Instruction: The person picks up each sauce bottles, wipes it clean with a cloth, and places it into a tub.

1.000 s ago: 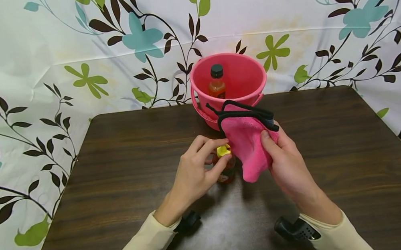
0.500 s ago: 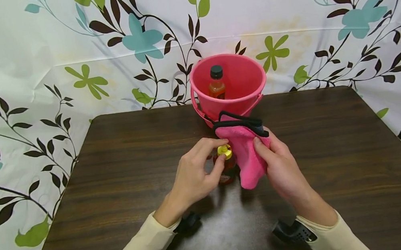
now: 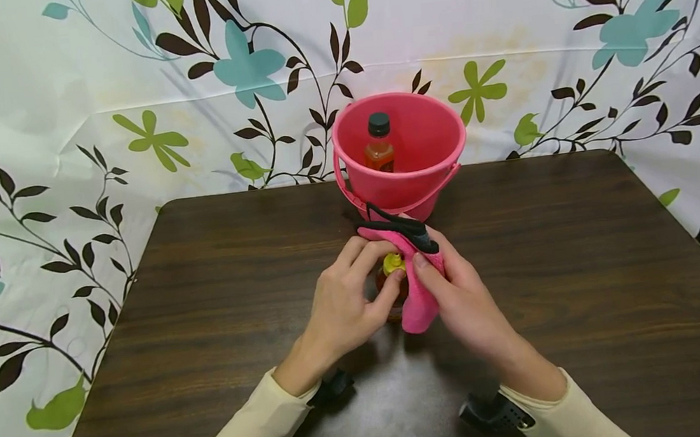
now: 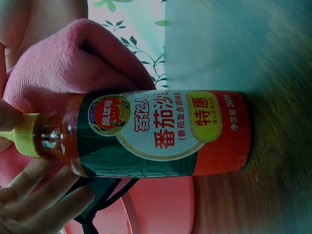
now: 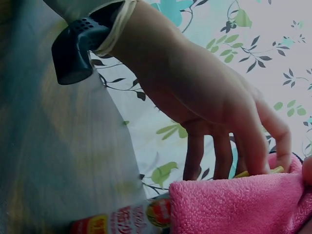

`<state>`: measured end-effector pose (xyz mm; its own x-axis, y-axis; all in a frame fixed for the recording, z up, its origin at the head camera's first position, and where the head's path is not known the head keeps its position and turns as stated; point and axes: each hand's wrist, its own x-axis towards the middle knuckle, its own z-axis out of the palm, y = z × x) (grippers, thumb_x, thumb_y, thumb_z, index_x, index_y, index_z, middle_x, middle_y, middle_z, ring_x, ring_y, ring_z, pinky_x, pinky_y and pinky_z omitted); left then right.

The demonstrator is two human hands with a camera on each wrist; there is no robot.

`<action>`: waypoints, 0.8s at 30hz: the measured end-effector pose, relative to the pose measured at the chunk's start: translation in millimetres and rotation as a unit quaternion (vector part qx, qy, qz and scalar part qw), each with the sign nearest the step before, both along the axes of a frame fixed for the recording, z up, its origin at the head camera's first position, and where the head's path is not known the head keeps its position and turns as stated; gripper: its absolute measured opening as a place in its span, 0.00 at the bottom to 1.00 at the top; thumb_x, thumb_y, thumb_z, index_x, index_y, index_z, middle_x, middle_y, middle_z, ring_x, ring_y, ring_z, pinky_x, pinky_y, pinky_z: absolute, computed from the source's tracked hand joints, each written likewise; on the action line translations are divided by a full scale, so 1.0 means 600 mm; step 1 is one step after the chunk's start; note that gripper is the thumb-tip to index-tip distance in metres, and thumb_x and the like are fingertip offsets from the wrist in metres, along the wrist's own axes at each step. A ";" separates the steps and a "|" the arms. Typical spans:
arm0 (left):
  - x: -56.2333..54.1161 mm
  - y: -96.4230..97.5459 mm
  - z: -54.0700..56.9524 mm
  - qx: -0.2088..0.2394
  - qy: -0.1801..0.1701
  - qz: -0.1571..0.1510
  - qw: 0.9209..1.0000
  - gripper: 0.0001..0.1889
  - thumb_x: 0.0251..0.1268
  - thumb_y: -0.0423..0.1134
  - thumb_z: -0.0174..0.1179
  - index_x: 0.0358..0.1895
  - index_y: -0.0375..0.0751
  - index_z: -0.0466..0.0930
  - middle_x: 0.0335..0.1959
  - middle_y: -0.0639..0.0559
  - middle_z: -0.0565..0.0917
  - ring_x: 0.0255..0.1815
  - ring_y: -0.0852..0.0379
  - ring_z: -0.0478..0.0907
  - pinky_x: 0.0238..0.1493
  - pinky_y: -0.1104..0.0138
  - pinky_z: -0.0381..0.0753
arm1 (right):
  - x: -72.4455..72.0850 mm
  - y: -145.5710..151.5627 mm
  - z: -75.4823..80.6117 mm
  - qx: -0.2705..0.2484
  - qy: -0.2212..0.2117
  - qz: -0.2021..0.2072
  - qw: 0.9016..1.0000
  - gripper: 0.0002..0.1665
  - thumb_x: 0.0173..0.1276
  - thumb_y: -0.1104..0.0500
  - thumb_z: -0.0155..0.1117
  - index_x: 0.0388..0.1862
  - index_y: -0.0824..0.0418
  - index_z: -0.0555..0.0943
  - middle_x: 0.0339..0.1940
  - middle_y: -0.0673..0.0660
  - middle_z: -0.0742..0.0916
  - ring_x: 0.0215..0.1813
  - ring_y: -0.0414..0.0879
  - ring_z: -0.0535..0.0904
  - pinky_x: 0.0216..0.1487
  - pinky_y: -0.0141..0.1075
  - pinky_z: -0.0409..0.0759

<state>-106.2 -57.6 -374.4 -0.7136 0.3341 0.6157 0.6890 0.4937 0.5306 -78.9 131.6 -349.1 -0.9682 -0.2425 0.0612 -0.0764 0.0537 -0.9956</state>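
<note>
A ketchup bottle (image 4: 161,136) with a yellow cap (image 3: 394,263) stands upright on the table, its label showing in the left wrist view. My left hand (image 3: 346,293) pinches that cap between thumb and fingers. In my right hand (image 3: 475,305) is a folded pink cloth (image 3: 419,303) with black edging, the thumb on its near side. The cloth lies close along the bottle's right side and hides part of it in the head view. From the right wrist, the plush cloth (image 5: 234,204) overlaps the bottle's upper part, with the left hand (image 5: 209,92) behind.
A pink bucket (image 3: 407,188) stands at the table's back edge, just beyond the hands. Inside it is another bottle (image 3: 379,147) with a dark cap. The brown table (image 3: 223,280) meets a floral curtain (image 3: 534,25) at the back.
My right hand has moved left with the cloth, from beside the bottle to close against it. The cloth has folded narrower. My left hand stays at the cap.
</note>
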 end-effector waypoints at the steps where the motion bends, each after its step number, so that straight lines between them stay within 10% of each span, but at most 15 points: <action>1: 0.000 0.000 0.000 0.003 -0.002 0.000 1.000 0.16 0.68 0.40 0.67 0.57 0.45 0.83 0.44 0.49 0.80 0.32 0.55 0.79 0.33 0.69 0.81 | 0.000 -0.003 -0.003 0.003 0.006 -0.005 1.000 0.29 0.86 0.56 0.51 0.82 0.47 0.65 0.75 0.55 0.76 0.68 0.52 0.75 0.64 0.30 0.82; 24: -0.004 0.004 -0.007 0.030 0.005 -0.018 0.999 0.14 0.69 0.39 0.68 0.56 0.45 0.83 0.46 0.49 0.79 0.31 0.58 0.77 0.30 0.69 0.84 | -0.005 -0.025 -0.086 -0.053 -0.085 -0.093 0.991 0.20 0.88 0.55 0.48 0.66 0.66 0.76 0.53 0.56 0.86 0.51 0.39 0.85 0.54 0.31 0.86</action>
